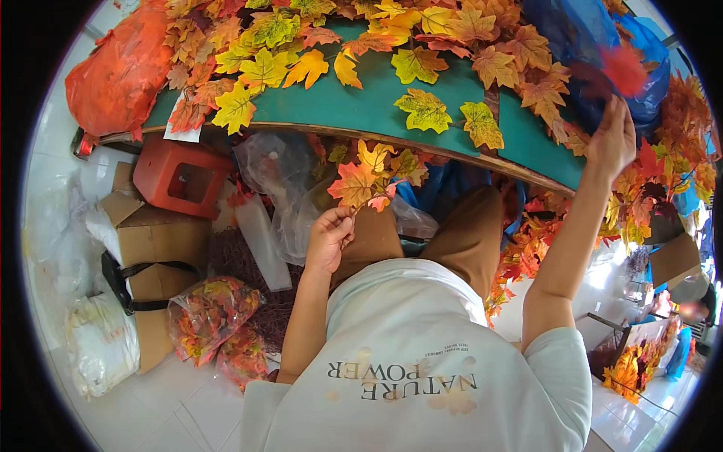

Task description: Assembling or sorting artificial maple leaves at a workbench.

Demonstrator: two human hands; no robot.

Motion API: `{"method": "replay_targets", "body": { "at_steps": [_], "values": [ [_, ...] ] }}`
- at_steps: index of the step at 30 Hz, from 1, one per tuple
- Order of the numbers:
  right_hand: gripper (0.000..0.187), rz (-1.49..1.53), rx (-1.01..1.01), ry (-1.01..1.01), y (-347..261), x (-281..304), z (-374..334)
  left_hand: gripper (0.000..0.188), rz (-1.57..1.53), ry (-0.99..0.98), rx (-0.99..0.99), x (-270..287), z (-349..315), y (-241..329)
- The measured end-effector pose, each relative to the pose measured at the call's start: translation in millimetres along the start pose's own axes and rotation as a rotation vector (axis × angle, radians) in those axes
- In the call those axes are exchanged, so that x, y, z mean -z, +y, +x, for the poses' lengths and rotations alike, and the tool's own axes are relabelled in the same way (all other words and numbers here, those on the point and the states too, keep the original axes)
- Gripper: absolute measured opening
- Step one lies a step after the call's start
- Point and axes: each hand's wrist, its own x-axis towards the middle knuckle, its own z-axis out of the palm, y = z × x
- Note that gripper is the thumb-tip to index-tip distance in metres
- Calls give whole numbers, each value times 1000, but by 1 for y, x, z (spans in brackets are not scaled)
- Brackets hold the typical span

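Note:
My left hand is closed in a pinch on the stem of a sprig of artificial maple leaves, orange, yellow and pink. It is held over my lap, just below the table's near edge. Far to the right, my right hand reaches up with its fingers pinched at a red artificial leaf, which is smeared by motion. That hand is over the right end of the green table, beside a blue plastic bag. Loose yellow-green maple leaves lie on the tabletop between my hands.
A heap of autumn leaves covers the table's far side, with an orange-red bag at its left. Below stand a red plastic stool, a cardboard box and bagged leaves. Leaf garlands hang at the right.

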Motion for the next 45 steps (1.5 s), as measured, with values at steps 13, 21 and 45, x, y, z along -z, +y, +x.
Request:
{"method": "replay_targets", "body": {
  "at_steps": [13,21,45],
  "values": [
    [23,11,-501,-128,-23,68,-181,23,-253,-34,5,12,0,22],
    [13,81,-1100,-347,1,9,-261,24,-444,-297,129,-69,-14,11],
    [14,275,-1158,-177,13,19,-273,47,51,-235,-273,-109,-16,8]
  ]
}}
